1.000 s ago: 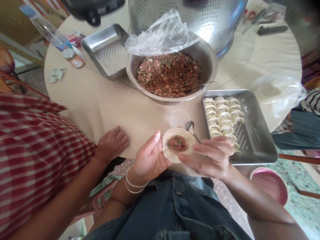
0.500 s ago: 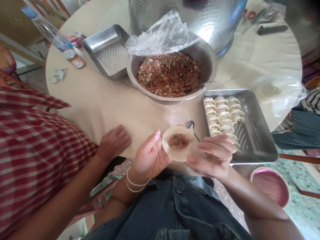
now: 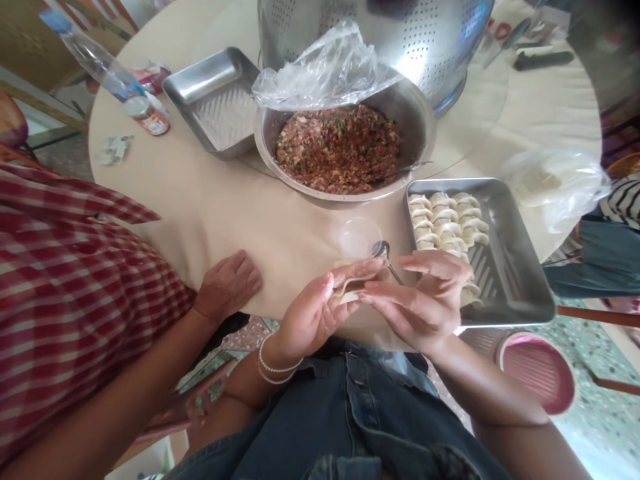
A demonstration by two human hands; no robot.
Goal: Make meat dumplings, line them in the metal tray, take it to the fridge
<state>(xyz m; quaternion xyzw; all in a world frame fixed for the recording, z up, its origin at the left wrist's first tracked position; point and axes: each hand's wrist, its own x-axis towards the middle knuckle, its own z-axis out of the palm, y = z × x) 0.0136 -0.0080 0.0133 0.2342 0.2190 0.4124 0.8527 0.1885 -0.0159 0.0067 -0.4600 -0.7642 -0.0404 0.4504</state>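
Observation:
Between my two hands a dumpling wrapper (image 3: 349,293) is bent upward into a trough, its filling mostly hidden by the fingers. My left hand (image 3: 313,310) is closed round its left and lower side. The fingertips of my right hand (image 3: 425,300) pinch its near right edge. Just beyond stand a small clear dish (image 3: 359,237) and a spoon (image 3: 393,265) lying by it. To the right, a metal tray (image 3: 520,267) holds rows of folded dumplings (image 3: 445,217), partly covered by my right hand. A metal bowl (image 3: 420,127) of minced filling (image 3: 340,150) sits behind.
Another person's hand (image 3: 229,283) rests on the table edge at left. Behind are a second tray (image 3: 210,100), a plastic bag (image 3: 325,73) over the bowl, and a large colander (image 3: 425,40). A bottle (image 3: 95,57) and jar (image 3: 147,115) stand far left; a pink bin (image 3: 537,370) is below right.
The wrapper was lying open and flat with filling showing in its middle; its sides are now folded up. My right hand has moved left and its fingers now grip the edge.

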